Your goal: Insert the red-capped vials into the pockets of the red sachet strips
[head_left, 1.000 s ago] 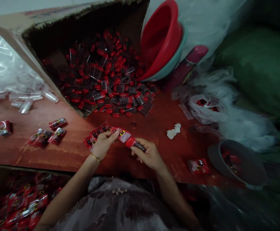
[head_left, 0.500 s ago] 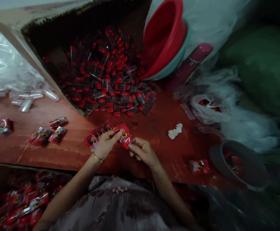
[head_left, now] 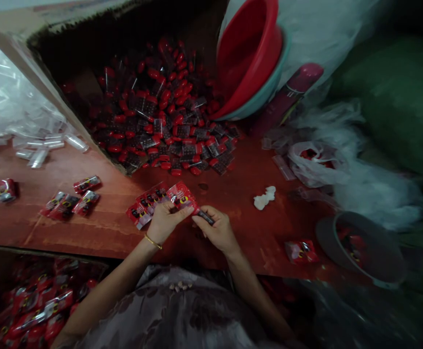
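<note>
My left hand (head_left: 165, 221) pinches a small red printed packet (head_left: 182, 197) over the red wooden table (head_left: 105, 228). My right hand (head_left: 217, 231) grips a small item with a red cap and a dark body (head_left: 204, 216), its red end inside the packet's mouth. More flat red packets (head_left: 144, 206) lie fanned on the table just left of my left hand. A gold bangle circles my left wrist.
A tipped cardboard box (head_left: 88, 53) spills red-capped items (head_left: 168, 126) onto the table. Red and teal bowls (head_left: 250, 58) lean behind it. Filled packets (head_left: 69, 198) lie at left, clear tubes (head_left: 40, 148) beyond. A grey bowl (head_left: 360, 247) sits right; a box of packets (head_left: 33, 305) is lower left.
My right hand has moved left toward my left hand, and the red-capped item has slid further into the packet, so less of it shows.
</note>
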`<action>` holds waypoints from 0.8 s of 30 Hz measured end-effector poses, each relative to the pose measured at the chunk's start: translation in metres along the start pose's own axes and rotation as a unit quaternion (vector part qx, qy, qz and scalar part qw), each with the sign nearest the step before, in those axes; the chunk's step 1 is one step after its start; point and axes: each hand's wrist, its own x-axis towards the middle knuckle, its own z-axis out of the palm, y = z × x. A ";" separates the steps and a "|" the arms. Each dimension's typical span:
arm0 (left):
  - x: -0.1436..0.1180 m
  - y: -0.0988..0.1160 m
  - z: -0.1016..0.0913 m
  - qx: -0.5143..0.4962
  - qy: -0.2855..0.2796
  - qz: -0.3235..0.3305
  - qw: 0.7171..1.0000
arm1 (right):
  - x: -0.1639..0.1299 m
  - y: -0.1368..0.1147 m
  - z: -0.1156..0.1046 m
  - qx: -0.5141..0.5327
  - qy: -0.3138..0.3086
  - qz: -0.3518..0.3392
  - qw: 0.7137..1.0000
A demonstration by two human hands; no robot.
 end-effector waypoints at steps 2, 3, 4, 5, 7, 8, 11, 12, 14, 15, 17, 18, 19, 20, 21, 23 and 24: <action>0.000 -0.002 0.003 -0.025 -0.001 -0.016 1.000 | 0.000 0.000 0.000 0.000 0.021 -0.003 1.000; 0.000 -0.003 0.005 -0.040 0.000 -0.026 0.999 | 0.000 0.001 0.000 0.004 0.027 -0.003 1.000; 0.000 -0.003 0.006 -0.055 0.003 -0.036 0.998 | 0.001 0.001 0.000 0.010 0.029 -0.003 1.000; 0.000 -0.003 0.007 -0.072 0.008 -0.044 0.996 | 0.002 0.002 0.000 0.018 0.025 -0.001 1.000; 0.000 -0.002 0.009 -0.096 0.020 -0.055 0.994 | 0.004 0.003 -0.001 0.040 0.003 0.009 0.999; -0.001 -0.001 0.010 -0.105 0.024 -0.056 0.993 | 0.005 0.004 -0.002 0.053 -0.010 0.017 0.998; -0.002 0.001 0.010 -0.108 0.020 -0.058 0.992 | 0.009 0.005 -0.006 0.082 -0.047 0.036 0.995; -0.003 0.001 0.010 -0.105 0.018 -0.059 0.993 | 0.010 0.006 -0.007 0.086 -0.056 0.039 0.994; -0.003 -0.001 0.010 -0.100 0.024 -0.061 0.993 | 0.010 0.005 -0.009 0.085 -0.066 0.040 0.993; -0.003 -0.002 0.009 -0.096 0.028 -0.063 0.993 | 0.010 0.005 -0.010 0.079 -0.064 0.038 0.994; -0.002 -0.002 0.009 -0.088 0.032 -0.059 0.994 | 0.010 0.004 -0.010 0.064 -0.052 0.026 0.996; -0.001 -0.002 0.009 -0.085 0.027 -0.056 0.994 | 0.010 0.004 -0.008 0.055 -0.045 0.017 0.997; 0.001 -0.001 0.010 -0.084 0.017 -0.055 0.995 | 0.010 0.005 -0.007 0.045 -0.037 0.005 0.998; 0.002 0.001 0.011 -0.085 0.008 -0.054 0.995 | 0.010 0.005 -0.004 0.037 -0.023 -0.008 0.999; 0.003 0.003 0.011 -0.087 0.004 -0.053 0.995 | 0.009 0.006 -0.002 0.034 -0.006 -0.020 0.999; 0.004 0.007 0.013 -0.094 0.009 -0.049 0.994 | 0.008 0.008 0.003 0.057 0.024 -0.031 0.998; 0.004 0.008 0.013 -0.100 0.018 -0.043 0.994 | 0.008 0.009 0.005 0.082 0.028 -0.031 0.996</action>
